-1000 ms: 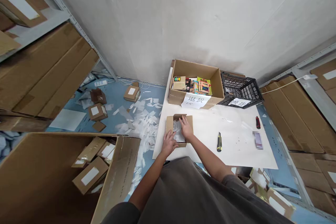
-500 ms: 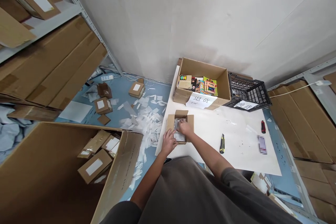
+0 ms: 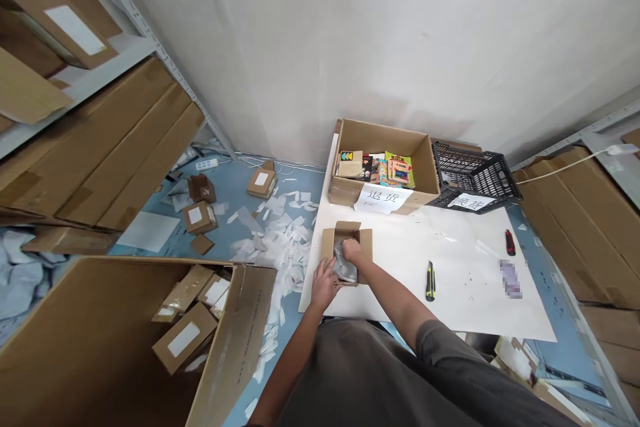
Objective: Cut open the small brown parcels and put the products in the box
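Observation:
A small open cardboard box (image 3: 367,240) stands on the white table (image 3: 400,307) close to my body, its flaps folded outward. Inside it lies grey-white, see-through plastic packaging (image 3: 345,269); what it wraps cannot be made out. My left hand (image 3: 325,282) grips the box at its near left edge, with fingers over the rim. Reaching in from the right, my right hand (image 3: 351,251) has its fingers closed on the plastic, its fingertips partly hidden. To the right lies a yellow-and-black box cutter (image 3: 431,281), touched by neither hand.
Behind stands a larger carton (image 3: 425,167) of colourful boxes and books, beside a black plastic crate (image 3: 475,177). A red cutter (image 3: 509,242) lies at the table's right. Left are a big carton (image 3: 250,320) holding parcels, and paper scraps (image 3: 280,240) on the floor.
My right hand has shifted slightly within the small box, and the plastic now spreads more across its opening. My left hand stays at the box's edge. The view has tilted slightly.

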A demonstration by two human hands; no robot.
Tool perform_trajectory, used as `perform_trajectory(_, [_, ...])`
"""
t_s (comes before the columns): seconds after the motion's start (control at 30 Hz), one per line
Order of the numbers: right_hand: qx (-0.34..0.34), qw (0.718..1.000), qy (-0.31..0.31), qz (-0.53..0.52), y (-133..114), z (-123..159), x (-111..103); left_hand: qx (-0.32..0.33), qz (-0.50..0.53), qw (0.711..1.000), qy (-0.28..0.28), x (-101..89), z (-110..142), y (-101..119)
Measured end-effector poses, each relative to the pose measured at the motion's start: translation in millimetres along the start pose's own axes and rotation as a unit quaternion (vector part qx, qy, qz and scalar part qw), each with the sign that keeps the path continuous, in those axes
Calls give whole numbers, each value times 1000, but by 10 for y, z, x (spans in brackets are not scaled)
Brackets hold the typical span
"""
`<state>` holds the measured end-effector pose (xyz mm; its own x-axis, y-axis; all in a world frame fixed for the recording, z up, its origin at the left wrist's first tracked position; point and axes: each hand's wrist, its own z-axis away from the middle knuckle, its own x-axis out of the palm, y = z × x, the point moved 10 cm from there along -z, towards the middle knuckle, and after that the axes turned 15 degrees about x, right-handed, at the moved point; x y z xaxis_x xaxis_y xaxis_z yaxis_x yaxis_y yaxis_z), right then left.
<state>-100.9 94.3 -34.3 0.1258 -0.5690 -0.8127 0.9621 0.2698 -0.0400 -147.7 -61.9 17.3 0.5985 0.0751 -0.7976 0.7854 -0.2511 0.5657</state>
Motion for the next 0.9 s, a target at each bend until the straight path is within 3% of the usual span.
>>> perform_trajectory(0.2, [-1, 999, 9, -33, 5, 245, -332, 9, 2, 1000, -5, 14, -19, -25])
perform_trajectory(0.37, [-47, 987, 82, -134, 117, 520, -803, -4, -26, 1000, 12, -73, 6, -158])
perform_trajectory(0.47, [-74, 957, 111, -258, 556, 610, -1170, -3, -34, 999, -5, -155, 8, -280])
perform_trajectory(0.57, [-69, 915, 72, -392, 1250, 586, -1309, 8, -30, 999, -28, -275, 5, -389])
perform_trajectory(0.7, [-26, 884, -22, -467, 2055, 406, -987, -14, -35, 999, -39, -444, 36, -524])
perform_trajectory(0.8, [21, 923, -60, -380, 2346, 223, -507, -51, -46, 997, -46, -513, 111, -561])
perform_trajectory(0.9, [78, 954, -49, -285, 2478, 119, -64, -97, -77, 992, -23, -602, 226, -478])
